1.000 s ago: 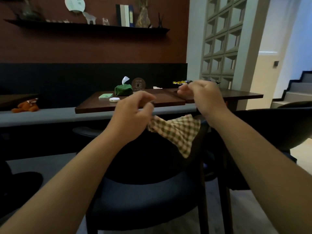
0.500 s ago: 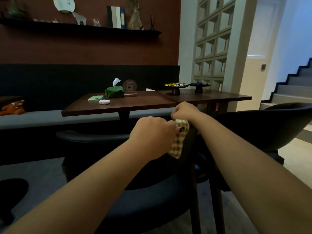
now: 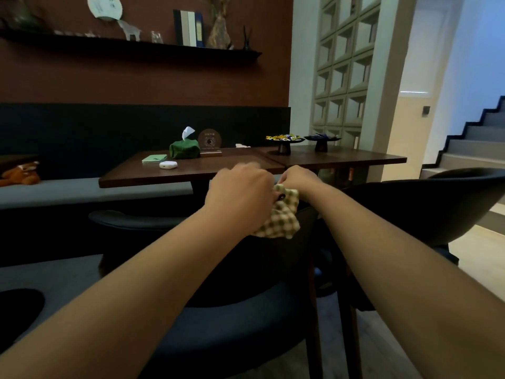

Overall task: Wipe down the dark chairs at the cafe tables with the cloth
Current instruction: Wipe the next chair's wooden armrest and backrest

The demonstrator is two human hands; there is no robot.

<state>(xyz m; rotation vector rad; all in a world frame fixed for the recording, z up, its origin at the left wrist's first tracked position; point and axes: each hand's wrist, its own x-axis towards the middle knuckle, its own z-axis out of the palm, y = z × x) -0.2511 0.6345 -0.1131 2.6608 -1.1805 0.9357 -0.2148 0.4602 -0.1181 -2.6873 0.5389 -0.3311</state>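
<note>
A green-and-cream checked cloth (image 3: pixel 281 218) is bunched between my two hands above the back of a dark chair (image 3: pixel 246 318). My left hand (image 3: pixel 240 195) is closed on the cloth's left side. My right hand (image 3: pixel 299 177) pinches its top edge, close against the left. The cloth's lower part hangs down over the chair's backrest. The chair has a dark blue seat and stands directly below my forearms. A second dark chair (image 3: pixel 437 203) with a curved back stands at the right.
Two brown cafe tables (image 3: pixel 207 170) stand pushed together beyond the chairs, holding a green tissue pouch (image 3: pixel 184 149), a phone, an earbud case and two small pedestal dishes (image 3: pixel 284 143). A grey bench (image 3: pixel 68 191) runs along the wall. Stairs (image 3: pixel 470 143) rise at the right.
My hands came together, gathering the spread cloth into a bunch, and dropped toward the chair's backrest. The view has shifted slightly to the right.
</note>
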